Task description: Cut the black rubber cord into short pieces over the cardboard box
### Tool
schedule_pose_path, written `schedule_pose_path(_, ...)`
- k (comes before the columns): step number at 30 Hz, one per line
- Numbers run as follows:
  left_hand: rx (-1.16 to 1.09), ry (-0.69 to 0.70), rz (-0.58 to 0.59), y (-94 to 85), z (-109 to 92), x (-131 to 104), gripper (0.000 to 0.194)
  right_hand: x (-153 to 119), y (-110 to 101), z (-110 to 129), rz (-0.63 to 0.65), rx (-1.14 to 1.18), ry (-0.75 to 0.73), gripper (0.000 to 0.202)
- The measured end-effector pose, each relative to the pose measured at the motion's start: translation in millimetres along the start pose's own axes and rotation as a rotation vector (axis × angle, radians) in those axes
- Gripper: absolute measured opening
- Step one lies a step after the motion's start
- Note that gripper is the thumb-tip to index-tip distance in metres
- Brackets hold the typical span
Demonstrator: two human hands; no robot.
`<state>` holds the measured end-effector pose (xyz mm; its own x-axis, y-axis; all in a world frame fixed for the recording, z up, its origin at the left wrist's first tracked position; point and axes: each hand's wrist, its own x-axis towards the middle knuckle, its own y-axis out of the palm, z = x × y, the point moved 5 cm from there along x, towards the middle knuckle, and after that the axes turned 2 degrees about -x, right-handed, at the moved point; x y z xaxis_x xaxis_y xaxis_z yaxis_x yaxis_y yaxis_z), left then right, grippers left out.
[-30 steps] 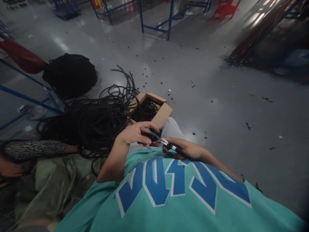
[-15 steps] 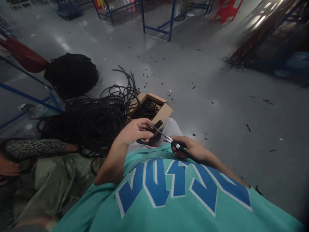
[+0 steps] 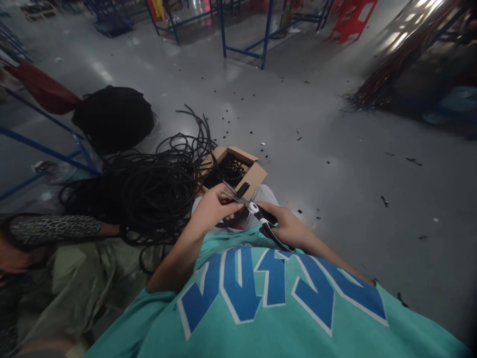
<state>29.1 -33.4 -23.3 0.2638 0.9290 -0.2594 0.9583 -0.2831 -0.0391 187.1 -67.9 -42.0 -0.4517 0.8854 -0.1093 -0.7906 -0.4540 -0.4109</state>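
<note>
In my right hand [image 3: 281,221] is a pair of scissors [image 3: 254,208] with black and white handles. Their blades stand apart and reach across to my left hand [image 3: 215,206]. That hand is closed around a short black rubber strip [image 3: 243,190], whose notched end sticks up past the blades. Just beyond both hands a cardboard box [image 3: 256,175] stands open, with many small black pieces [image 3: 231,168] inside. My left fingers partly hide the strip's lower part.
A tangled heap of black cords [image 3: 149,184] lies left of the box, near a round black bundle [image 3: 114,119]. At the left edge are another person's patterned sleeve [image 3: 55,226] and a blue metal frame [image 3: 40,147]. Black scraps [image 3: 384,201] dot the grey floor.
The scissors have turned in my right hand, and their blades have parted across the black strip. My left hand has shifted slightly while keeping hold of the strip.
</note>
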Motion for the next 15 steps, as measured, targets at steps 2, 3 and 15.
schedule_pose_path(2,-0.048,-0.006,0.018,-0.3,4,0,0.035,0,1,0,-0.009,0.039,-0.006,0.049)
schedule_pose_path(3,-0.088,-0.013,0.046,-0.4,6,1,0.038,0,1,0,-0.005,0.056,-0.005,0.049)
schedule_pose_path(15,-0.224,-0.011,0.698,4.1,9,9,0.06,-3,15,-2,0.221,0.319,-0.005,0.045)
